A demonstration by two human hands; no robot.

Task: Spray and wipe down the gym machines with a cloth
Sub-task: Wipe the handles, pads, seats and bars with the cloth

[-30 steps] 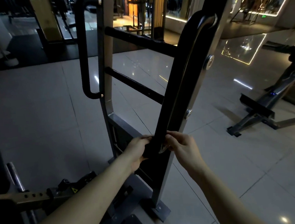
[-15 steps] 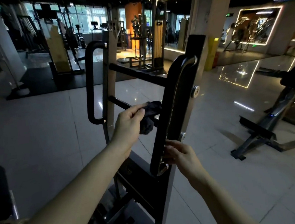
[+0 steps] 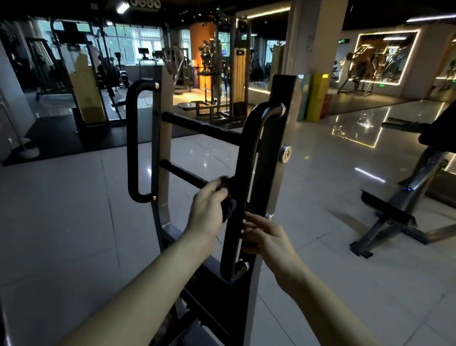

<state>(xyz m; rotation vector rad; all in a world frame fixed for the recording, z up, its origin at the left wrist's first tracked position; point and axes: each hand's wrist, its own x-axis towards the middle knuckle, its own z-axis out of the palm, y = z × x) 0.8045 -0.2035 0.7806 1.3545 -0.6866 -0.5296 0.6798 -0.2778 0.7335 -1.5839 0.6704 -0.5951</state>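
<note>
Biggest worry at that point was the cloth (image 3: 231, 205). It was just a small dark wad in my left hand (image 3: 208, 213), with only part of it between my fingers and the metal. If I pushed too hard going round the handle (image 3: 245, 160), it could've bunched up, slipped out and landed on the shiny floor tiles (image 3: 61, 229). Then I'd be rubbing floor grit back onto the machine.

Second thing: my right hand (image 3: 265, 235) was parked on the same handle just below the cloth, so a downward swipe would've run straight into my own fingers and left that patch unwiped. The narrow gap between the handle and the grey post (image 3: 286, 123) behind it looked like an easy spot to snag the cloth or pinch a knuckle. And it was dim, with a black cloth on a black handle, so I reckon missed streaks would've been hard to spot.

Pose-wise, my left arm was stretched out long with the back of the hand facing me. The fingers were curled tight round the cloth, pressing it against the inner side of the handle right where the lower rung (image 3: 182, 172) met it. My right arm came in from the lower right, fingers hooked onto the handle's edge to steady things — the thumb was hidden, so how firm that hold was I couldn't say.
</note>
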